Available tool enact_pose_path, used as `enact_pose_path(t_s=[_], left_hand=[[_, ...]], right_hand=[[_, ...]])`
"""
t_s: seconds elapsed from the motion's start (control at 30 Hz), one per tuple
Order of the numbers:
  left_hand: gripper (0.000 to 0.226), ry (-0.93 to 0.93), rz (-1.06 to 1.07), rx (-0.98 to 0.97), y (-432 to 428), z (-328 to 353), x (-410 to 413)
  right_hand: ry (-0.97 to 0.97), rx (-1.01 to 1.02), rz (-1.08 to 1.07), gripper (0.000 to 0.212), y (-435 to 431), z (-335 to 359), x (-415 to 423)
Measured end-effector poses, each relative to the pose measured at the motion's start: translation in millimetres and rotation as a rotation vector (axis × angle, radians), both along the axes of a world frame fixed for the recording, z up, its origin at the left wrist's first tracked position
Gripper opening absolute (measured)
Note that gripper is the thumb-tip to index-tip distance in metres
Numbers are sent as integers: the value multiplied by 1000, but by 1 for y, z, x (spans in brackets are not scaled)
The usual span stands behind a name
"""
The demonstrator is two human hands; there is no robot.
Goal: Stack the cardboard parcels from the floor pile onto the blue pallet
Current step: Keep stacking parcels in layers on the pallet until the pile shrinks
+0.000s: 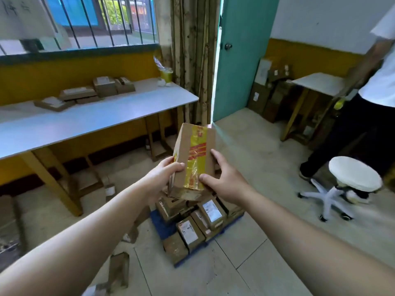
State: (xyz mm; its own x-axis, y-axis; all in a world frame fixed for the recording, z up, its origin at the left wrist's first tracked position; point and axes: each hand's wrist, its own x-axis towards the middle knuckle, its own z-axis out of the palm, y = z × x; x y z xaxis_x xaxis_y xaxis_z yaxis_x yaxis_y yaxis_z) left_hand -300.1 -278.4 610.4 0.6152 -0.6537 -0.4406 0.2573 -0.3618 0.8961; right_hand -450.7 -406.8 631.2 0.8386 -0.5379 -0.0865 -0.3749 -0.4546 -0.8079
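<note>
- Holding a cardboard parcel (193, 155) with yellow and red tape in both hands, up in the air above the blue pallet (160, 224).
- My left hand (163, 175) grips its left edge, fingers wrapped over the front.
- My right hand (224, 178) clamps the right side, thumb pressed on the tape.
- Stacked parcels (197, 221) already cover the pallet below.
- Loose parcels (118, 269) lie on the floor to the left.

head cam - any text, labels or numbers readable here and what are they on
None can be read.
Held parcel, gripped by left hand and right hand: red print on the yellow tape, too blurred.
Parcels on the blue pallet: white shipping labels, print too small.
White sheet at top left: handwritten marks, illegible.
Boxes on the long table: labels blurred.
</note>
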Motion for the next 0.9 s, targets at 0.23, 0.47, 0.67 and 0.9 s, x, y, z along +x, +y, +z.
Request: enact_pose_path(t_s=[0.23,0.47,0.67,0.9], left_hand=[[55,112,-38,0,-42,-30,48],[72,303,6,80,-33,-69,84],[71,390,290,90,-46,-138,70],[67,544,554,195,-89,-287,42]], right_hand=[[86,92,-5,86,-48,-24,54],[105,171,21,87,-91,-66,117],[276,305,279,89,-112,-134,152],[570,120,664,83,-144,-275,135]])
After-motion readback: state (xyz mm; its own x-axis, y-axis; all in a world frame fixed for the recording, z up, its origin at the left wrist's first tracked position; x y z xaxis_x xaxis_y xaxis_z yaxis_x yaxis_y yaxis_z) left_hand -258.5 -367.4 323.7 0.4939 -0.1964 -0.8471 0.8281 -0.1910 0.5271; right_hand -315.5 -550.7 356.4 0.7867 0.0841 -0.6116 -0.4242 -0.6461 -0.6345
